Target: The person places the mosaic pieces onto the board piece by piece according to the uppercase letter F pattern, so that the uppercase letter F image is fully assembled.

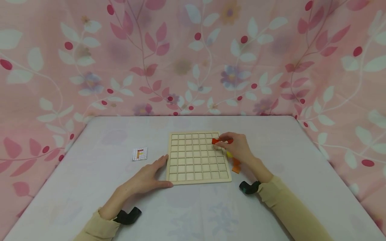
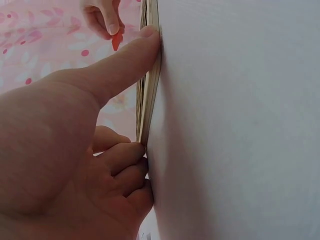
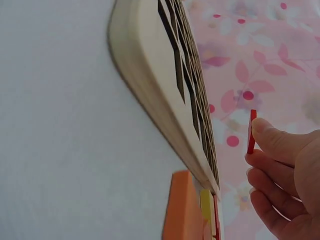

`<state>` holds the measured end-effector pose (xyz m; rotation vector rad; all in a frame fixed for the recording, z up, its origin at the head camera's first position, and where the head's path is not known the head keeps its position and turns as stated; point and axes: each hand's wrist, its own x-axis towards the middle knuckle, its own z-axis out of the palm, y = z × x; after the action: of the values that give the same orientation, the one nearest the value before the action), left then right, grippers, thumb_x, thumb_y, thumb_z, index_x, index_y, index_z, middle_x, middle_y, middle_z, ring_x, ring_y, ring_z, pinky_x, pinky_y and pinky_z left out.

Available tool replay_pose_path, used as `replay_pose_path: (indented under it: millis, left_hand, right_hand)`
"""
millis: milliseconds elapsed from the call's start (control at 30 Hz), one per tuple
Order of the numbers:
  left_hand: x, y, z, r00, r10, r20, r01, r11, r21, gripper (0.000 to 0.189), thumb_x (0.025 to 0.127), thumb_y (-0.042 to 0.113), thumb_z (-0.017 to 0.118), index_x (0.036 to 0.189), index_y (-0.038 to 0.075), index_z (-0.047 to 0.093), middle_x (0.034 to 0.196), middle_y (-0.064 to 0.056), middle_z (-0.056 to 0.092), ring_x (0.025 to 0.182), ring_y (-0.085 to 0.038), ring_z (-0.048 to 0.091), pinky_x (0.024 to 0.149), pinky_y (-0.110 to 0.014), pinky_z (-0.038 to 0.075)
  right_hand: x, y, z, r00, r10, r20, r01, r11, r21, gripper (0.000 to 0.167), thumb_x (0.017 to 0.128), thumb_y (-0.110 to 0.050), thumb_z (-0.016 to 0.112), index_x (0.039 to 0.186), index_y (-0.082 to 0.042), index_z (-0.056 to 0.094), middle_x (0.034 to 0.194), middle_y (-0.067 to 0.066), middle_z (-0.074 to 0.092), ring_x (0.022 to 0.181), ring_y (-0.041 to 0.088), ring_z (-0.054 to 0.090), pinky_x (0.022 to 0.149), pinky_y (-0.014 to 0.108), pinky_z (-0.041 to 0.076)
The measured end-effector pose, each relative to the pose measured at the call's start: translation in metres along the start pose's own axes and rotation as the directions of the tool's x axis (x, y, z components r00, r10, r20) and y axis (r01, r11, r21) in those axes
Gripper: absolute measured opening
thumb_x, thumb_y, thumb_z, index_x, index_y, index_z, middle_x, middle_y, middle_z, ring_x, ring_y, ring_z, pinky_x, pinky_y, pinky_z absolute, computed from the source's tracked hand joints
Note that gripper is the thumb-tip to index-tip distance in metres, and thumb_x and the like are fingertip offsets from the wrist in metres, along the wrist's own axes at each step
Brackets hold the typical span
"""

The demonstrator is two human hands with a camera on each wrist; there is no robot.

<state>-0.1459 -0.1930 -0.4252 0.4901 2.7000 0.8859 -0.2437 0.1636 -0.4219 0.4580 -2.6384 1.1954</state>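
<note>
A square wooden grid board [image 1: 193, 157] lies on the table, its visible cells bare. My left hand [image 1: 144, 179] rests against the board's left side, thumb at the near corner and fingers along the edge. In the left wrist view, the thumb and fingertips touch the board's rim [image 2: 152, 100]. My right hand [image 1: 239, 145] pinches a thin red tile [image 3: 251, 132] between thumb and index finger, above the board's right side near the far corner. Partly under that hand, beside the board, lie orange tiles [image 1: 236, 169], a yellow tile [image 1: 229, 154] and another red piece [image 1: 230, 141].
A small card [image 1: 140, 154] printed with a coloured grid pattern lies left of the board. The white table [image 1: 193, 211] ends at a pink floral cloth [image 1: 181, 67] behind and at both sides. Black devices [image 1: 249, 187] sit at both wrists.
</note>
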Motion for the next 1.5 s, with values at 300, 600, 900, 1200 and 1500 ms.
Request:
replay_pose_path:
  millis: [300, 600, 900, 1200, 1500]
  left_hand:
    - [0.000, -0.001, -0.001, 1.000, 0.009, -0.001, -0.009, 1.000, 0.002, 0.109, 0.079, 0.057, 0.079, 0.160, 0.009, 0.023, 0.164, -0.012, 0.026, 0.151, -0.034, 0.024, 0.119, -0.055, 0.027]
    - [0.001, 0.000, 0.001, 1.000, 0.007, 0.003, -0.007, 1.000, 0.000, 0.109, 0.079, 0.057, 0.079, 0.160, 0.010, 0.022, 0.164, -0.011, 0.026, 0.151, -0.034, 0.024, 0.120, -0.055, 0.026]
    - [0.001, -0.001, 0.001, 1.000, 0.006, -0.002, -0.006, 1.000, 0.005, 0.109, 0.078, 0.057, 0.079, 0.160, 0.009, 0.023, 0.164, -0.011, 0.026, 0.151, -0.034, 0.024, 0.119, -0.055, 0.026]
    - [0.000, -0.003, 0.000, 1.000, -0.005, -0.003, 0.005, 1.000, 0.009, 0.110, 0.078, 0.057, 0.079, 0.160, 0.011, 0.022, 0.165, -0.009, 0.025, 0.152, -0.033, 0.023, 0.120, -0.055, 0.027]
    - [0.000, -0.002, 0.000, 1.000, 0.008, -0.001, -0.008, 1.000, 0.001, 0.109, 0.079, 0.058, 0.078, 0.160, 0.010, 0.023, 0.164, -0.011, 0.025, 0.151, -0.035, 0.024, 0.119, -0.056, 0.026]
  right_hand:
    - [0.008, -0.014, 0.019, 0.999, -0.001, 0.054, -0.001, 1.000, 0.028, 0.028, 0.081, -0.026, 0.084, 0.103, -0.009, 0.076, 0.098, 0.004, 0.076, 0.096, 0.023, 0.069, 0.086, 0.041, 0.055]
    - [0.018, -0.017, 0.032, 0.996, 0.049, 0.076, -0.048, 0.999, -0.016, 0.026, 0.083, -0.025, 0.083, 0.101, -0.009, 0.076, 0.094, 0.004, 0.076, 0.091, 0.021, 0.069, 0.079, 0.036, 0.055]
    - [0.024, -0.017, 0.037, 0.994, 0.050, 0.102, -0.044, 0.997, -0.059, 0.025, 0.086, -0.027, 0.080, 0.105, -0.010, 0.075, 0.097, 0.004, 0.076, 0.093, 0.020, 0.067, 0.083, 0.037, 0.056]
    - [0.035, -0.021, 0.031, 0.992, -0.049, 0.116, 0.055, 0.997, -0.047, 0.021, 0.086, -0.025, 0.081, 0.099, -0.010, 0.076, 0.092, 0.002, 0.077, 0.089, 0.020, 0.070, 0.081, 0.038, 0.056]
    - [0.040, -0.017, 0.037, 0.984, -0.050, 0.171, 0.061, 0.996, -0.059, 0.025, 0.085, -0.024, 0.081, 0.101, -0.006, 0.075, 0.094, 0.005, 0.077, 0.089, 0.021, 0.071, 0.083, 0.038, 0.056]
